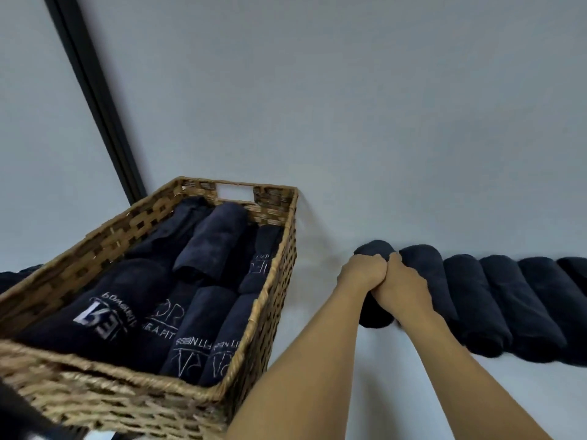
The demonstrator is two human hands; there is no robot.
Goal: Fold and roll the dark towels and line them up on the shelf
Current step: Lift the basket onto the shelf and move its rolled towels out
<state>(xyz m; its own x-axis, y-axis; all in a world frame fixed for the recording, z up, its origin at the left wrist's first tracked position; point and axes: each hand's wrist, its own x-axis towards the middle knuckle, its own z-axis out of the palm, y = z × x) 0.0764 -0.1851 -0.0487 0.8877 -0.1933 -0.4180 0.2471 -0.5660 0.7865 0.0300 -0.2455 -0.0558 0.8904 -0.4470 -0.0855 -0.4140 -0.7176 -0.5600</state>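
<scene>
A pale wall (317, 106) fills most of the view, with a dark upright strip (95, 100) running down it at the left. Below it lies the white shelf (320, 312).

On the shelf's left part stands a large woven wicker basket (127, 404), rectangular, with a handle slot (235, 192) cut in its far end wall. It is packed with dark navy towels (104, 312), folded and rolled, lying side by side along the basket's length; several show white stitched lettering and logos. One rolled towel (212, 242) lies on top of the others toward the far end. More dark fabric (16, 277) shows just past the basket's left wall.

To the right of the basket, apart from it, a row of rolled towels (508, 296) lies on the shelf, side by side and touching, their far ends against the wall. Six show, the last cut by the frame's edge.

The person's two bare forearms reach to the leftmost roll (376, 317), the end of the row nearest the basket. The left hand (362, 274) has its fingers curled over the top of this roll, gripping it. The right hand (403, 287) touches the left at the thumb, and its fingers curl down the roll's right side, where it meets the next roll.
</scene>
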